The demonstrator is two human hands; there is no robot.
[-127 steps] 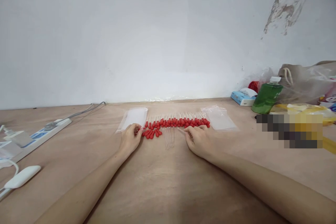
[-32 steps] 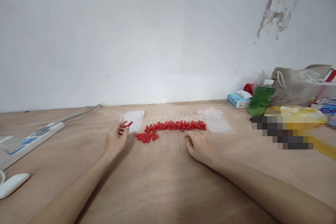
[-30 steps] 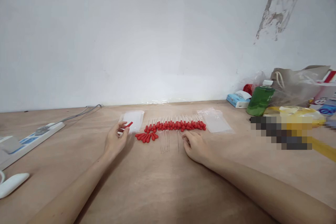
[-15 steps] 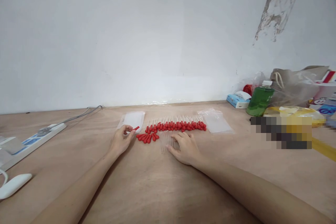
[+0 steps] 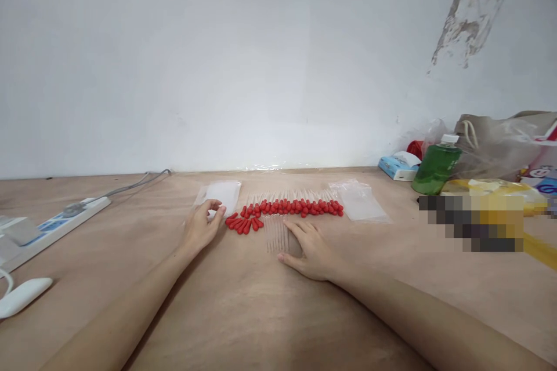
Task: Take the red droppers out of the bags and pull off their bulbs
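Note:
My left hand (image 5: 203,225) is at the near edge of the left clear plastic bag (image 5: 223,192), with thumb and fingers apart and nothing between them. Just right of it lies a small group of red bulbs (image 5: 246,226). My right hand (image 5: 311,249) rests on the table, fingers apart, its index fingertip by the right end of several thin clear tubes (image 5: 275,236) lying side by side. Beyond the tubes runs a row of droppers (image 5: 300,207) with red bulbs toward me and pale stems toward the wall.
Another plastic bag (image 5: 361,202) lies right of the row. A power strip (image 5: 56,223) and a white device (image 5: 26,297) are at left. At right stand a tissue box (image 5: 398,168), a green bottle (image 5: 436,167) and bags (image 5: 496,142).
The red bulb that was in my left hand has left its fingers and lies by the small group. My right thumb has moved away from the tubes, toward me.

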